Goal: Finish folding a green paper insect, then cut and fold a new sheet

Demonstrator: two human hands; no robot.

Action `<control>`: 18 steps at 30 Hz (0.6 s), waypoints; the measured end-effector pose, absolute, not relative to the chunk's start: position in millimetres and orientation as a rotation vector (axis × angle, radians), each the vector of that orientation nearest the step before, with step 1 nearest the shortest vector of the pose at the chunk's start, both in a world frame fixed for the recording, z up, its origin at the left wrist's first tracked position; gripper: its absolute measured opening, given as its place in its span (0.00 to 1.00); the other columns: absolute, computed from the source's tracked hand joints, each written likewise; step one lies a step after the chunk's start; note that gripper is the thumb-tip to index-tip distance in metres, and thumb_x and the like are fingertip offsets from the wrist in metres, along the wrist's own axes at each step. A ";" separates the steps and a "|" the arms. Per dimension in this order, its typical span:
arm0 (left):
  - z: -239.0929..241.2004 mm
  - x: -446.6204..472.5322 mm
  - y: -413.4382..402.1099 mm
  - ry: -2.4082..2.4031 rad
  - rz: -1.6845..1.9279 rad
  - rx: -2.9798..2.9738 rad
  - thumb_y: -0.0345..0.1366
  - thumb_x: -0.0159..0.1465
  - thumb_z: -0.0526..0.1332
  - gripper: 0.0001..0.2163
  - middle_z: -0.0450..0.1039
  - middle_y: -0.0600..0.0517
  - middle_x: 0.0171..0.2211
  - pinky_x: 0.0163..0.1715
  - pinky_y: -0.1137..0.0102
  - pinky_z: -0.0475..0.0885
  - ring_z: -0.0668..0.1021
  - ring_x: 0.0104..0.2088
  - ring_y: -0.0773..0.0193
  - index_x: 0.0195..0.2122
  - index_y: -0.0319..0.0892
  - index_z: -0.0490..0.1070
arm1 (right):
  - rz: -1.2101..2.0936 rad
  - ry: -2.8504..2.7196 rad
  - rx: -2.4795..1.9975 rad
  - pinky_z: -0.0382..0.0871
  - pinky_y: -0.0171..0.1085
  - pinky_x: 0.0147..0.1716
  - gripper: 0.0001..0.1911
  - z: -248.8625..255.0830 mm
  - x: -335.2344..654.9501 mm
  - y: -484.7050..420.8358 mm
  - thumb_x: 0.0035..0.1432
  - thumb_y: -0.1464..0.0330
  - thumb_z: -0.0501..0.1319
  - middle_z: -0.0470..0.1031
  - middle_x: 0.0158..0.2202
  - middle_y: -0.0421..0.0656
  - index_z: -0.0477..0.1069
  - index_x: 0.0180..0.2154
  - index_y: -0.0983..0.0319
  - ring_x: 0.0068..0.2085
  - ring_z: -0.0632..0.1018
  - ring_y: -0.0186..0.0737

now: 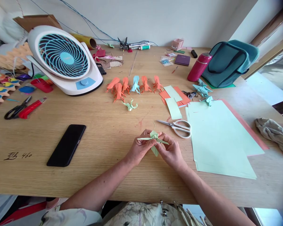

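Both hands, left hand [139,150] and right hand [170,151], pinch a pale green origami figure [154,138] near the table's [103,131] front edge. White-handled scissors [179,127] lie just beside them

Wall [160,18]: plain white, rising just behind the table's far edge.
Table [103,135]: broad, light wood grain, fills most of the view.
Window frame [271,31]: brown wood, far right, bright outside.
Light: soft, even daylight.

1. Bright, even daylight; comes from the window [275,62] on the right, blown out there.
2. Shadows soft and faint, e.g. under the fan [63,59].
3. Wide-angle bowing: table [103,125] edges curve; right corners vignette dark.
4. Centre sharp: left grip [140,149], right grip [171,153], green origami figure [154,135]. Edges softer.
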State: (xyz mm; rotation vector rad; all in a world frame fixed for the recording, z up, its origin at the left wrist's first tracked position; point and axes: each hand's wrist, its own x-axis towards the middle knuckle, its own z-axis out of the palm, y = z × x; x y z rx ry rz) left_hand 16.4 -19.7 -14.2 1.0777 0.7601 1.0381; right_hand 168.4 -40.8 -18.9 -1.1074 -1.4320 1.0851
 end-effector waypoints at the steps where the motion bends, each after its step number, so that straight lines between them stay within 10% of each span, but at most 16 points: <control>1: -12.0 16.6 -20.7 0.751 1.027 1.081 0.46 0.61 0.67 0.15 0.66 0.50 0.42 0.40 0.72 0.70 0.72 0.41 0.64 0.45 0.44 0.80 | 1.082 -1.441 -1.104 0.68 0.36 0.37 0.09 -18.1 168.2 -40.9 0.63 0.63 0.62 0.72 0.30 0.40 0.70 0.31 0.60 0.34 0.73 0.38; 7: -4.8 16.5 -22.4 0.845 1.028 1.231 0.49 0.64 0.64 0.15 0.70 0.47 0.45 0.51 0.65 0.69 0.74 0.48 0.58 0.41 0.42 0.80 | 1.038 -1.489 -1.193 0.67 0.38 0.39 0.09 -10.0 166.8 -42.0 0.63 0.63 0.62 0.75 0.32 0.42 0.72 0.31 0.60 0.35 0.74 0.40; 18: -16.6 15.0 -19.0 0.948 1.056 1.077 0.49 0.61 0.66 0.16 0.70 0.53 0.33 0.24 0.75 0.61 0.65 0.25 0.73 0.38 0.40 0.80 | 1.443 -1.104 -0.994 0.73 0.40 0.35 0.12 -25.9 163.9 -37.6 0.58 0.60 0.68 0.76 0.33 0.41 0.69 0.37 0.58 0.32 0.77 0.40</control>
